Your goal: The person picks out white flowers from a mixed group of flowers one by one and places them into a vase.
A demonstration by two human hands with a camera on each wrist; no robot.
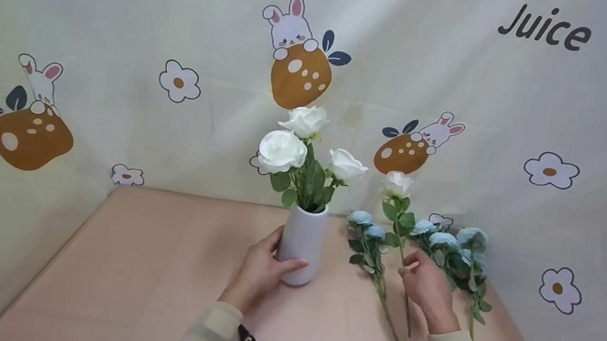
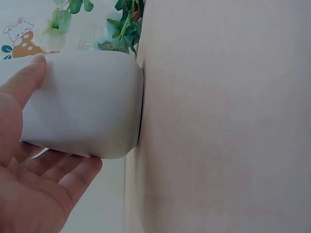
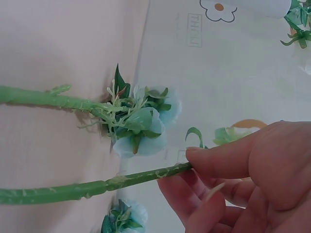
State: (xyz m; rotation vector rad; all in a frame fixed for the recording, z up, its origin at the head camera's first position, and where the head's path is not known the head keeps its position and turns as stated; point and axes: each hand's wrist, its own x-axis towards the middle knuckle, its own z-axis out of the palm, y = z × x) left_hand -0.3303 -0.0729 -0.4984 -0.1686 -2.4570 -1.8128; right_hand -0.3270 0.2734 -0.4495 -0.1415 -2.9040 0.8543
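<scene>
A white vase [image 1: 303, 240] stands on the table with three white roses [image 1: 282, 152] in it. My left hand [image 1: 261, 267] grips its lower part from the left, thumb across the front. In the left wrist view the fingers lie along one side of the vase [image 2: 87, 104] and the thumb on the other. To the right of the vase, my right hand [image 1: 429, 287] holds a single white rose [image 1: 397, 185] upright. Thumb and fingers pinch its green stem [image 3: 141, 178], whose lower end runs down past the hand.
Blue flowers [image 1: 374, 231] on a long stem lie between the vase and my right hand. More blue flowers [image 1: 445, 241] lie behind and right of that hand. The pink table [image 1: 152, 268] ends at a printed cloth backdrop [image 1: 217, 21].
</scene>
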